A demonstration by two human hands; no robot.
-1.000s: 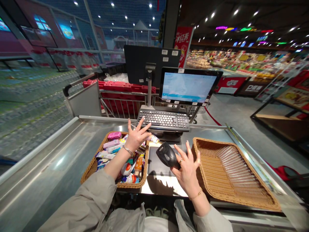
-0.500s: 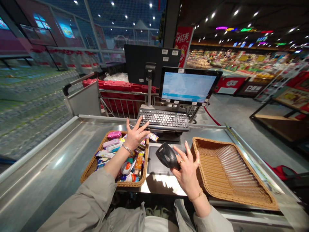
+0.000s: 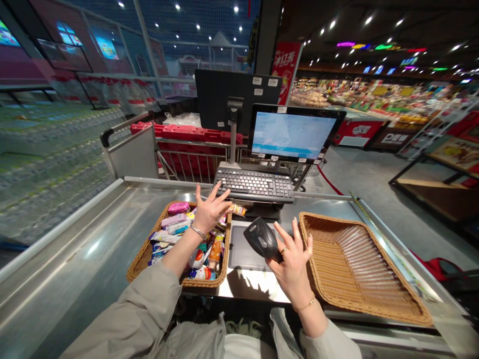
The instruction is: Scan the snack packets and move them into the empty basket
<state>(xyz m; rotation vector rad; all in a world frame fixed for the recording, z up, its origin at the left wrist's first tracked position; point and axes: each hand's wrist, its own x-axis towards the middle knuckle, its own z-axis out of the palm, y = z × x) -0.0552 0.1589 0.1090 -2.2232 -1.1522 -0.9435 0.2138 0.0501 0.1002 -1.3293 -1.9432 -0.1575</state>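
My left hand (image 3: 210,214) is over the left wicker basket (image 3: 131,271), three fingers fanned out. A small orange-and-white wrapped packet (image 3: 238,210) sticks out past its index finger, pinched against a thumb I cannot see. Packaged goods, among them an orange-wrapped item (image 3: 216,252) and a pink pack (image 3: 178,207), fill that basket. My right hand (image 3: 294,264) grips a black barcode scanner (image 3: 261,238) at its thumb side, other fingers raised. The scanner's head points left toward the packet. A grey flat plate (image 3: 239,249) lies below, between the hands.
To the right stands another wicker basket (image 3: 359,264), bare inside. Behind the hands are a keyboard (image 3: 254,184) and a lit monitor (image 3: 294,133). The metal counter's raised rim (image 3: 63,224) runs along the left. A trolley (image 3: 130,149) stands beyond the counter.
The packet in my left hand has turned, showing an orange side in place of a purple-and-white one. My right hand and the scanner have shifted slightly right.
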